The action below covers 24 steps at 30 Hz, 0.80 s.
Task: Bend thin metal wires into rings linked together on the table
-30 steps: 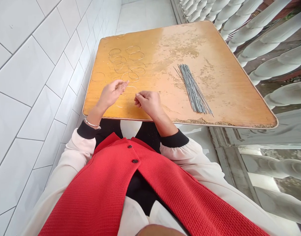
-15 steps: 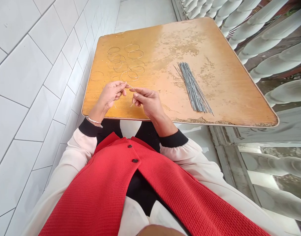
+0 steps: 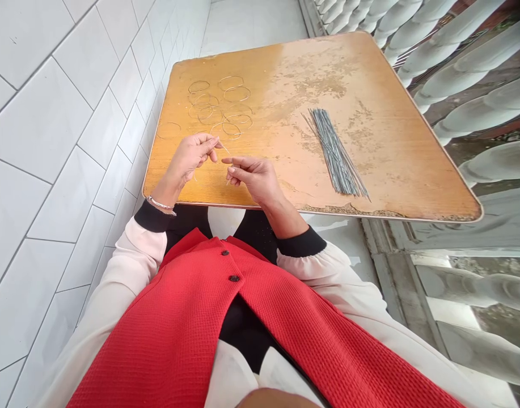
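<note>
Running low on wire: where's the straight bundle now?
Head view: the wire bundle lies on the table, right of the right hand, opposite the wire rings.

White tiled wall (image 3: 51, 141) beside worn wooden table (image 3: 391, 170).

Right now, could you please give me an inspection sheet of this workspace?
Surface: worn orange-brown wooden tabletop, finish patchy, near edge chipped.
Job's things: thin bent metal wire held above the tabletop's near left part; round wire rings lying flat at far left, some overlapping; bundle of straight grey wires lying right of centre.
Clutter: nothing seen.
Hands: left hand and right hand each pinch the thin bent metal wire, fingertips close together.
Cables: nothing seen.
Surroundings: white tiled wall on the left; white balusters on the right.
</note>
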Available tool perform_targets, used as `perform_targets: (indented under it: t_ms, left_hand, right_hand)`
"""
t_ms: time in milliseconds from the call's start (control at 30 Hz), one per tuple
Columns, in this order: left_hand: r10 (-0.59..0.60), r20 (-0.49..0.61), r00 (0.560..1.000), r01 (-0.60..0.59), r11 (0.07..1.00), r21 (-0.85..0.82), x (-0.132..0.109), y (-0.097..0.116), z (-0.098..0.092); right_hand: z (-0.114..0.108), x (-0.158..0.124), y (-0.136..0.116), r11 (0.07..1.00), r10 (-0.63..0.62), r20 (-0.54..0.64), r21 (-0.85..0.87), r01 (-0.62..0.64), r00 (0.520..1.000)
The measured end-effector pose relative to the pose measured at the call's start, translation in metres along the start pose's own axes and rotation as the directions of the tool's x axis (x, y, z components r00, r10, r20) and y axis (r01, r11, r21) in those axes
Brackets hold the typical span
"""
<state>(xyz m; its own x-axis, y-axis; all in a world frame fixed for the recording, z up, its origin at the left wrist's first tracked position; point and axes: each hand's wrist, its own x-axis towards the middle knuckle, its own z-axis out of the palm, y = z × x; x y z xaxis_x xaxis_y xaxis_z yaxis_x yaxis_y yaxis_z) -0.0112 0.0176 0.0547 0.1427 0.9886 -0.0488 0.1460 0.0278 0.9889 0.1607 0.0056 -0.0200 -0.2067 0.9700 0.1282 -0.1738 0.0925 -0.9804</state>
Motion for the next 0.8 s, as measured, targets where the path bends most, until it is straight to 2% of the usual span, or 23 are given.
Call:
perform_targets:
  t_ms: [133,333,533,667,800]
  left_hand:
    - [-0.023,-0.016,1.000,0.022,1.000,-0.015,0.008,-0.003,0.002]
    - [-0.015,-0.059,0.998,0.007,0.991,-0.137,0.008,-0.015,0.005]
    - [0.000,-0.157,0.988,-0.042,0.963,-0.265,0.003,-0.027,0.013]
    - [0.034,-0.164,0.986,-0.060,0.985,-0.160,-0.001,-0.033,0.007]
    - [0.014,-0.099,0.995,-0.015,1.000,-0.009,-0.006,-0.034,-0.005]
  right_hand:
    - [0.004,0.001,0.000,0.998,0.042,-0.047,0.054,-0.039,0.998]
    - [0.005,0.003,-0.002,0.976,0.133,-0.176,0.197,-0.098,0.975]
    - [0.005,0.003,-0.001,0.967,0.169,-0.189,0.224,-0.125,0.967]
    - [0.001,0.003,-0.001,0.967,0.170,-0.196,0.224,-0.125,0.966]
    - [-0.003,0.005,-0.002,0.968,0.168,-0.215,0.220,-0.120,0.962]
